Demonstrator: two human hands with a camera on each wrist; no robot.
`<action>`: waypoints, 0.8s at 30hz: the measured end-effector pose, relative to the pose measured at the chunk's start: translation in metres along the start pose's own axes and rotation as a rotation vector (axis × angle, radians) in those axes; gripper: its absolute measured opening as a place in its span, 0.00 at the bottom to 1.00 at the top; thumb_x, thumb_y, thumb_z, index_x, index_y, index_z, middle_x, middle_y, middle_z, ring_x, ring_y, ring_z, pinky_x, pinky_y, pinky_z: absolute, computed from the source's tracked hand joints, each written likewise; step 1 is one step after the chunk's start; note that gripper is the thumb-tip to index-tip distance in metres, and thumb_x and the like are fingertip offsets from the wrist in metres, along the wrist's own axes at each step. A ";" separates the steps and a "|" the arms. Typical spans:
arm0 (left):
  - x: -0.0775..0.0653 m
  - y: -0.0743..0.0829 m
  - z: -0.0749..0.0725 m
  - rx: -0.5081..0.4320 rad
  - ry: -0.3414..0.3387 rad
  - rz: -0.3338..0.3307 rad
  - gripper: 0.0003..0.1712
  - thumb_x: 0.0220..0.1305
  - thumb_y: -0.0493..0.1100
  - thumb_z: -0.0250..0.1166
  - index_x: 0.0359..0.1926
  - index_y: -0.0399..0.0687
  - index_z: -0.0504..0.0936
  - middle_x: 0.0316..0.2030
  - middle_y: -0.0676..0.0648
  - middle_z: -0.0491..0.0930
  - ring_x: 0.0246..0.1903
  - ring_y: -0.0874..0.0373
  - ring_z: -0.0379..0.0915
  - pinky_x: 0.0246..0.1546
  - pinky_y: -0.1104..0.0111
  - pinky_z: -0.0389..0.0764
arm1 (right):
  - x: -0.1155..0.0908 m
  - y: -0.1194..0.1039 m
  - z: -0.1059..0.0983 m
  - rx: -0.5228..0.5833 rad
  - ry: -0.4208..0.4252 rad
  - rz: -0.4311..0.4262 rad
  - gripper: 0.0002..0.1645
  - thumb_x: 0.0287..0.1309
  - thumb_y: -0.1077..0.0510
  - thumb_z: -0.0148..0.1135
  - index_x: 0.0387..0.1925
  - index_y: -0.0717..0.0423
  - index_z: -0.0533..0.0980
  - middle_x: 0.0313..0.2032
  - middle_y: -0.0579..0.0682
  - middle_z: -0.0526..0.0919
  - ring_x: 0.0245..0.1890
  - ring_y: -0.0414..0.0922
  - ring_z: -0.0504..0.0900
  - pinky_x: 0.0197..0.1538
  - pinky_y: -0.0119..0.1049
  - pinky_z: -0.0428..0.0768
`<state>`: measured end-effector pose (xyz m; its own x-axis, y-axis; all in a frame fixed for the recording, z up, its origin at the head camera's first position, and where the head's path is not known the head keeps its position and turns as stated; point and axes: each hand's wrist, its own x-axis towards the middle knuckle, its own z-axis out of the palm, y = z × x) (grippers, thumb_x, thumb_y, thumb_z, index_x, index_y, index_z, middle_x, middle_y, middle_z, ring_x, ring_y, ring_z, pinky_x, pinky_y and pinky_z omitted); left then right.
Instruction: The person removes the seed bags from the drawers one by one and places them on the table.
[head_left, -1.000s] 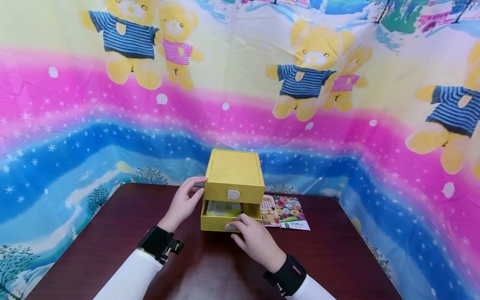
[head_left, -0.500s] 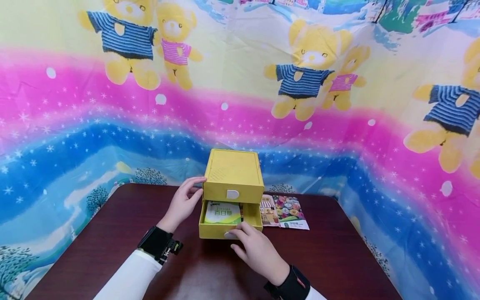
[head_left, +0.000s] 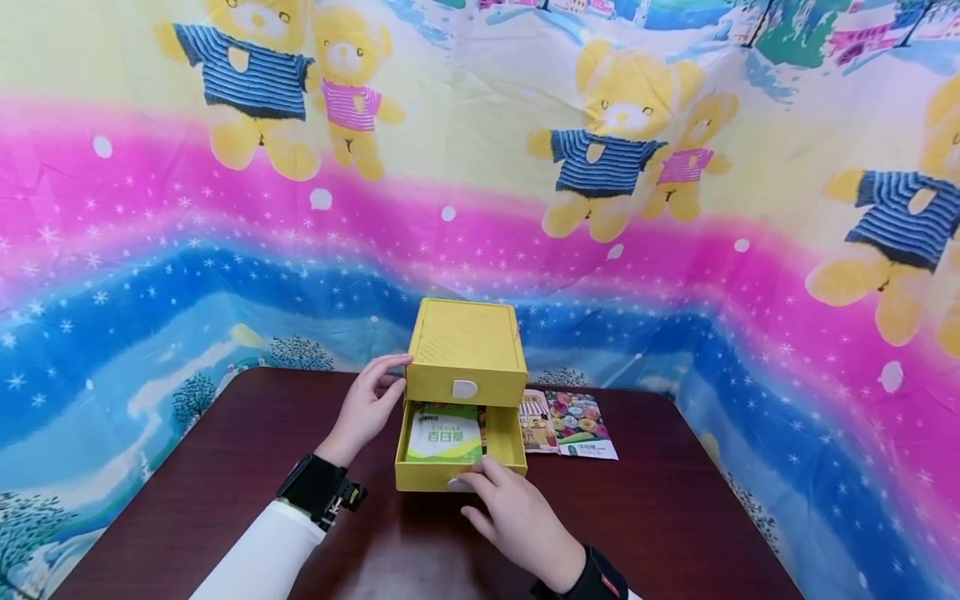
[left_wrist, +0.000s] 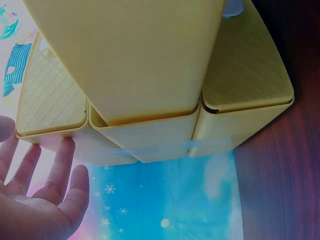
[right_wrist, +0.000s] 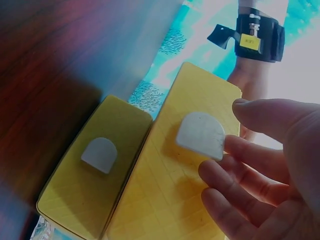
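More of the yellow middle drawer (head_left: 420, 478) jutted from the chest (head_left: 472, 337) than half a second earlier, exposing more zinnia packet (head_left: 446, 435). The right hand's (head_left: 521, 517) curled fingers hooked its white handle (right_wrist: 201, 134); the left hand's (head_left: 363, 418) relaxed fingers touched the chest's side.

The person wears white sleeves (head_left: 258, 547) and black wristbands (head_left: 309, 486); the left one carries a small yellow label (right_wrist: 250, 42) beside silvery metal fittings (right_wrist: 254, 23), the right one a small red mark (head_left: 609, 587).
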<state>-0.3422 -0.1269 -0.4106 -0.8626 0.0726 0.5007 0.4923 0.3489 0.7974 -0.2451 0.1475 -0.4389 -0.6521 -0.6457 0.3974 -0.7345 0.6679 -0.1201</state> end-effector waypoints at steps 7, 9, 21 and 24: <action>-0.002 0.008 -0.001 -0.002 -0.003 -0.003 0.22 0.76 0.34 0.58 0.68 0.45 0.77 0.69 0.41 0.71 0.54 0.43 0.80 0.55 0.54 0.79 | -0.003 -0.003 -0.001 0.009 -0.020 0.014 0.21 0.69 0.46 0.67 0.59 0.47 0.79 0.50 0.41 0.75 0.41 0.33 0.77 0.42 0.24 0.77; -0.002 0.007 -0.001 0.001 -0.001 -0.009 0.22 0.76 0.34 0.58 0.68 0.45 0.77 0.69 0.41 0.71 0.55 0.43 0.80 0.55 0.55 0.79 | -0.004 -0.004 -0.001 0.000 -0.018 0.009 0.21 0.69 0.46 0.67 0.59 0.47 0.79 0.49 0.41 0.75 0.40 0.33 0.77 0.41 0.25 0.77; 0.000 0.001 -0.001 0.006 -0.006 -0.034 0.22 0.76 0.35 0.58 0.68 0.49 0.77 0.69 0.45 0.71 0.55 0.46 0.80 0.55 0.56 0.80 | -0.009 -0.010 -0.004 -0.021 -0.025 0.000 0.19 0.69 0.46 0.67 0.56 0.48 0.81 0.48 0.40 0.76 0.41 0.34 0.78 0.43 0.28 0.80; 0.000 0.001 0.000 0.013 -0.007 -0.033 0.23 0.76 0.35 0.58 0.69 0.49 0.76 0.69 0.44 0.71 0.55 0.46 0.79 0.54 0.58 0.80 | -0.010 -0.011 -0.004 -0.026 -0.021 -0.009 0.18 0.69 0.46 0.67 0.56 0.48 0.81 0.47 0.40 0.76 0.41 0.34 0.78 0.42 0.27 0.79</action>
<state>-0.3417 -0.1269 -0.4098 -0.8789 0.0671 0.4722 0.4623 0.3636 0.8088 -0.2294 0.1484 -0.4376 -0.6498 -0.6590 0.3789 -0.7353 0.6713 -0.0934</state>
